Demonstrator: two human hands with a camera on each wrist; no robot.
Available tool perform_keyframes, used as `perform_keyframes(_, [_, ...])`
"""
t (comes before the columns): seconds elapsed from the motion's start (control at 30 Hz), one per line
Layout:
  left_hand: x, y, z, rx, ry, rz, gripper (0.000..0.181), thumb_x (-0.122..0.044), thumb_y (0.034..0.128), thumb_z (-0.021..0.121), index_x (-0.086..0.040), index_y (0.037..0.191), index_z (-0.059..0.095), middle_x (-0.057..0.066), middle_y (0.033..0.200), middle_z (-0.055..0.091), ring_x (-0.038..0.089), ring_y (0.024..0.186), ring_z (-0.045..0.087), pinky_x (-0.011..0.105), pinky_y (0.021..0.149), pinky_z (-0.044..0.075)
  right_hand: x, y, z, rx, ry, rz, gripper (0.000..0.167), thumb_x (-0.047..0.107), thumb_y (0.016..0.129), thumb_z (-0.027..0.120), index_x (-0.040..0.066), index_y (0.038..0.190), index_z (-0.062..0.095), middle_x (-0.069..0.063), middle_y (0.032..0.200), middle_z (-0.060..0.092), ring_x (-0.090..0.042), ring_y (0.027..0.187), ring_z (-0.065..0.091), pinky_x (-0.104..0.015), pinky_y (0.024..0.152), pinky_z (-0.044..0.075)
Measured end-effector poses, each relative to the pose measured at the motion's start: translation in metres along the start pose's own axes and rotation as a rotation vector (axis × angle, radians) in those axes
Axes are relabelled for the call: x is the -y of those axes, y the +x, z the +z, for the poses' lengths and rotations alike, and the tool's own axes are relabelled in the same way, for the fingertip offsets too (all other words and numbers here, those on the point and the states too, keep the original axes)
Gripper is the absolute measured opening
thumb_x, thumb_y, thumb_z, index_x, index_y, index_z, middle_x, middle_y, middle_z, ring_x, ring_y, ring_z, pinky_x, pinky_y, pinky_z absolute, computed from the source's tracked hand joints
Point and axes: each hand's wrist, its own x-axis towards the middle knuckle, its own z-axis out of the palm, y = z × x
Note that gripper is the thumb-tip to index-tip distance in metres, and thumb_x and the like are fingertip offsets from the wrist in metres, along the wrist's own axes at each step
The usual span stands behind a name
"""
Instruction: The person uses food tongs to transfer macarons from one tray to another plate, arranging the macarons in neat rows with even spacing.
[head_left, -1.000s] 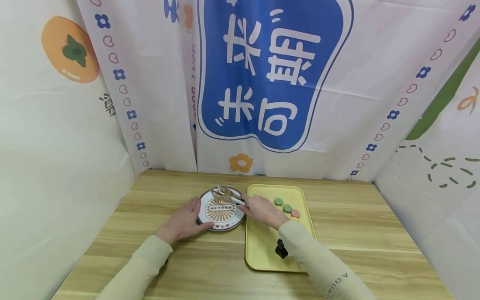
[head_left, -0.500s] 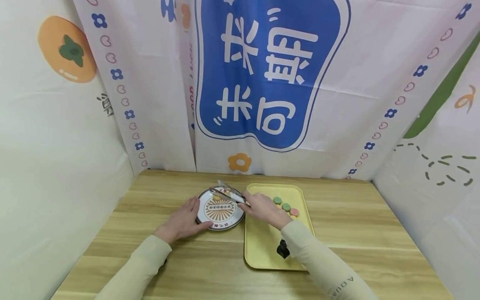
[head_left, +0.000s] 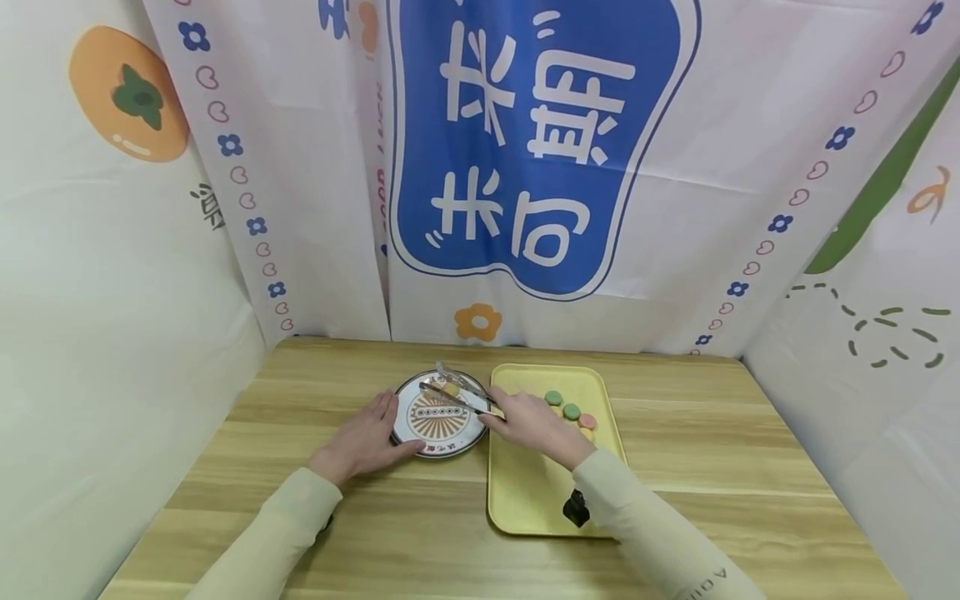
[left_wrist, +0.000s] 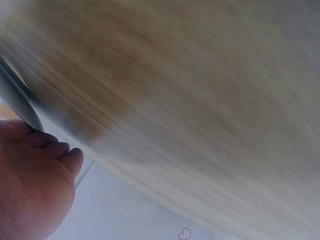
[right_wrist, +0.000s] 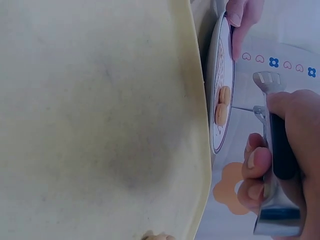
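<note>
Gripping black-handled silver metal tongs (right_wrist: pixel 283 150) in the right hand (head_left: pixel 534 423), with parted tips over a round white plate (head_left: pixel 456 429) printed with an orange sunburst, with two round, pale orange macarons (right_wrist: pixel 221 114) side by side near its far edge. Bracing the rim with outstretched fingers of the left hand (head_left: pixel 363 437). Could knock a macaron off by sweeping the tips low, crack one by squeezing hard, or tilt the plate by pressing unevenly. Might brush round green macarons (head_left: pixel 572 412) on the yellow rectangular tray (head_left: pixel 525 492) with the pale sleeve (head_left: pixel 652 517).
</note>
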Motion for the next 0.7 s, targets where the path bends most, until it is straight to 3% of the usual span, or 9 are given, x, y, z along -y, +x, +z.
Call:
perform_keyframes(0.3, [0.001,-0.002,-0.001,-0.003,0.027,0.002,0.111,-0.079,0.087,0.042,0.012,0.149,0.026,0.032,0.156,0.025,0.043,0.147,0.026,0.049,0.12,0.029,-0.002,-0.023,-0.007,-0.017,0.041,-0.002,0.031,0.042,0.099,0.056,0.015,0.116,0.055,0.006,0.065,0.054,-0.005,0.048,0.044,-0.022,0.04,0.036])
perform_keyframes(0.47, [0.001,-0.002,0.0,0.003,0.016,-0.004,0.112,-0.079,0.0862,0.043,0.012,0.149,0.026,0.032,0.156,0.024,0.043,0.147,0.026,0.049,0.12,0.029,-0.008,-0.034,-0.013,-0.032,0.024,-0.001,0.031,0.043,0.099,0.055,0.017,0.117,0.055,0.008,0.063,0.052,-0.005,0.045,0.041,-0.02,0.038,0.032])
perform_keyframes(0.7, [0.002,0.0,0.001,0.009,0.004,-0.009,0.114,-0.082,0.0853,0.039,0.011,0.15,0.024,0.031,0.158,0.023,0.042,0.148,0.024,0.049,0.121,0.028,-0.012,-0.044,-0.021,-0.057,-0.035,0.061,0.037,0.049,0.097,0.056,0.021,0.121,0.055,0.006,0.065,0.052,-0.012,0.056,0.046,-0.025,0.039,0.036])
